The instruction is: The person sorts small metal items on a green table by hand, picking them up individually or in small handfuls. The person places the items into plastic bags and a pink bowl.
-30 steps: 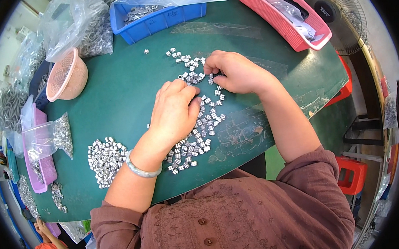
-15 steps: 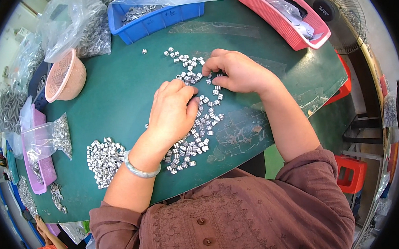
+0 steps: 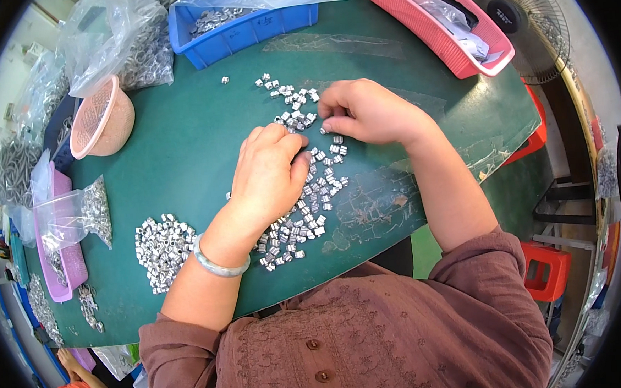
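Small silver metal beads (image 3: 315, 194) lie scattered in a band across the green table (image 3: 186, 145). My left hand (image 3: 268, 169), a pale bangle at its wrist, rests palm down over the band with curled fingers. Its fingertips touch the area by a cluster of beads (image 3: 297, 120), and what lies under them is hidden. To the right, my right hand (image 3: 369, 112) has its fingers bent toward the thumb. A bead (image 3: 323, 130) shows at the thumb tip, seemingly pinched there. A denser heap of beads (image 3: 165, 251) sits left of my left forearm.
A blue bin (image 3: 247, 36) with metal parts stands at the back, a pink basket (image 3: 450, 32) at back right beside a fan (image 3: 509, 18). Along the left are a peach basket (image 3: 111, 124), a purple tray (image 3: 73, 269) and bags of parts (image 3: 97, 210). Another person's arm (image 3: 87, 382) shows lower left.
My right hand's fingers have drawn closer together and shifted slightly, with a bead now at the thumb tip. My left hand stays put. The other person's hand has moved down a little.
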A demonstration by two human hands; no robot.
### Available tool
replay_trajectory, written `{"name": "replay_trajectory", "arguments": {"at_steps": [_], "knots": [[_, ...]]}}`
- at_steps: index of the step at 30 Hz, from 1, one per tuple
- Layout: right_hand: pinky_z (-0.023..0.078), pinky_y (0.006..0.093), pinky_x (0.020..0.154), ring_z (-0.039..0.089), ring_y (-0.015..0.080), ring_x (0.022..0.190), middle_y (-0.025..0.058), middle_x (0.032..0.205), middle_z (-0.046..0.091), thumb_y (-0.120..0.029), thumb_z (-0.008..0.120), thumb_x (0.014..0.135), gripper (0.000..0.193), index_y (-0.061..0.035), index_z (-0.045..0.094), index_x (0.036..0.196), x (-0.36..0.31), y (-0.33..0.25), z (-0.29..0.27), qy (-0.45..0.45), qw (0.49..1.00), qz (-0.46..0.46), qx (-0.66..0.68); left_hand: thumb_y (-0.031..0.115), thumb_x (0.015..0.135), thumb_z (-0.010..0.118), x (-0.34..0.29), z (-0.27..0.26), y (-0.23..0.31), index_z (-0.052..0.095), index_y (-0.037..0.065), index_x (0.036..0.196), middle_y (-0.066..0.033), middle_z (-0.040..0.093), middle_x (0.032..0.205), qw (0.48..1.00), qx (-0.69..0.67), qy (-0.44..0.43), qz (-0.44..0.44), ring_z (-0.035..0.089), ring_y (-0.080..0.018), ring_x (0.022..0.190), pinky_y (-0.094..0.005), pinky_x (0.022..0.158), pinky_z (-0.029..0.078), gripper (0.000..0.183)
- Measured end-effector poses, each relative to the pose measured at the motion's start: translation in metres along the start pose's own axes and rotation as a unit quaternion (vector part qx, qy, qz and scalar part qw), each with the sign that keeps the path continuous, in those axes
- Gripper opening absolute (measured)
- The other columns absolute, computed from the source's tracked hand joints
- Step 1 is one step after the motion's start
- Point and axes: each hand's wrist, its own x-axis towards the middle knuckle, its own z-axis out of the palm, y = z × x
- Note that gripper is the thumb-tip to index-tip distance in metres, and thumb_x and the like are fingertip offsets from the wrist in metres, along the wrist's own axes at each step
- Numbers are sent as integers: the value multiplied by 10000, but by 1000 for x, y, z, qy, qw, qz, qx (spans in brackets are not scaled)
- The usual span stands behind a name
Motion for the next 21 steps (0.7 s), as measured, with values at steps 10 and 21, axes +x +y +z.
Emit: {"name": "replay_trajectory", "arguments": {"at_steps": [10, 21], "knots": [[477, 363, 662, 595, 273, 742, 102, 826, 611, -128, 707, 741, 179, -32, 619, 863, 6, 0, 9, 20, 998, 1, -61, 65, 762, 663, 1, 1, -1, 674, 17, 904, -107, 564, 812, 1000, 10, 5, 4, 538, -294, 803, -379, 718, 449, 151], [473, 356, 670, 589, 265, 760, 98, 848, 601, -85, 690, 733, 162, -35, 630, 875, 5, 0, 16, 84, 994, -74, -10, 67, 764, 661, 2, 1, 2, 680, 18, 916, -107, 560, 807, 1000, 14, 0, -6, 534, -293, 803, -380, 719, 447, 160]]}}
